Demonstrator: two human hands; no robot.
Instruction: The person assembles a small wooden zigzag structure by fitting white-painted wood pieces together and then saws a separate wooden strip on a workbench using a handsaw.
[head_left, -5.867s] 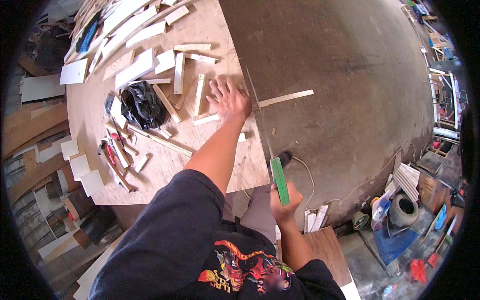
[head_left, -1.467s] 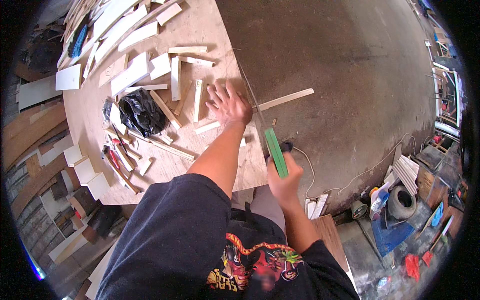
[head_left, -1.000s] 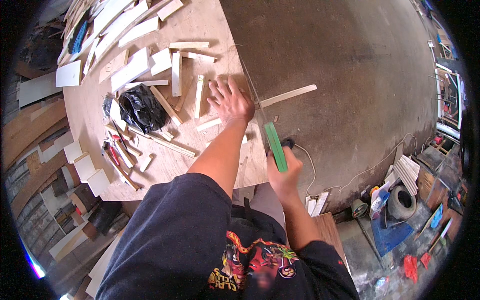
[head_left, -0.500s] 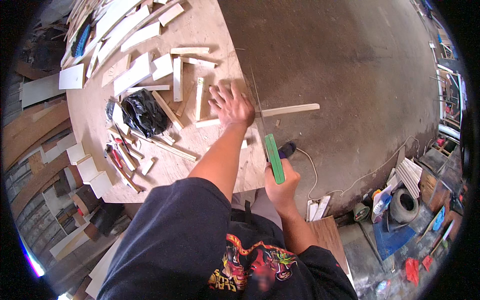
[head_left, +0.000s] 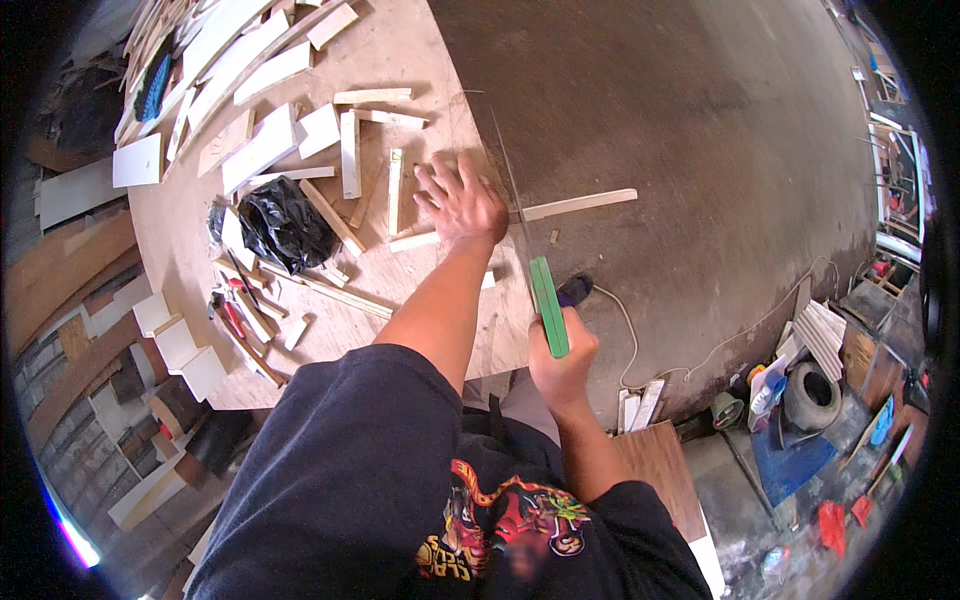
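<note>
A thin pale wooden strip (head_left: 582, 204) lies across the right edge of the wooden table (head_left: 455, 335), its right part sticking out past that edge. My left hand (head_left: 466, 208) presses flat on the strip close to the edge, fingers spread. In my right hand (head_left: 564, 358) is a handsaw (head_left: 547, 308) with a green handle. Its narrow blade points away from me and crosses the strip just right of my left hand, along the table's edge. Whether the teeth have cut into the strip is too small to tell.
Short wood offcuts (head_left: 350, 155), a crumpled black plastic bag (head_left: 288, 228) and red-handled pliers (head_left: 232, 318) lie left of my left hand. White boards (head_left: 270, 75) pile up at the far left. A cable (head_left: 632, 330) runs over the floor; a tyre (head_left: 810, 396) lies at lower right.
The handsaw in my right hand has moved slightly forward, away from me. My left hand stays pressed on the strip. The whole view has shifted a little.
</note>
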